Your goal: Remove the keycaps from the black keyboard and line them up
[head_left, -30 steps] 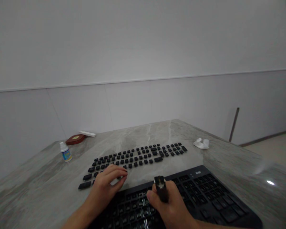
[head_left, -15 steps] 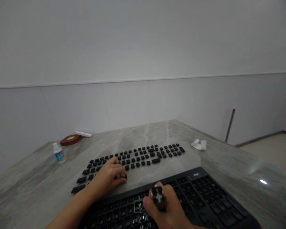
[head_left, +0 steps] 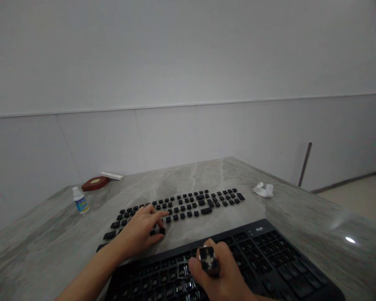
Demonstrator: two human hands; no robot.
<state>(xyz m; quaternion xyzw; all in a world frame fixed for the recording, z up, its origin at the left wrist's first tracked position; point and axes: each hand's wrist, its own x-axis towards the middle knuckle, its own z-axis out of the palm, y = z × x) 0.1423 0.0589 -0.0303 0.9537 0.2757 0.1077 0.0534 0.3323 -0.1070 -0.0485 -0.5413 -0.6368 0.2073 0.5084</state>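
Observation:
My left hand rests over the loose black keycaps on the table. Its thumb and a finger close on one keycap, while the index finger stretches out over the row beside it. My right hand is closed around a dark, stubby object whose square end carries a pale cross mark; its kind is unclear. Below both hands lies a black keyboard. Many of its key positions are bare, with flat keys still on its right end. A thin, pale square outline shows beside my right thumb.
Rows of loose keycaps lie beyond the keyboard on the grey marbled table. At the left stand a white bottle with a blue label, a red-brown box and a white strip. Crumpled white tissue lies right.
My left hand has shifted slightly left with the keycap at its fingertips, and its index finger has stretched out. My right hand keeps its hold. The view has turned a little.

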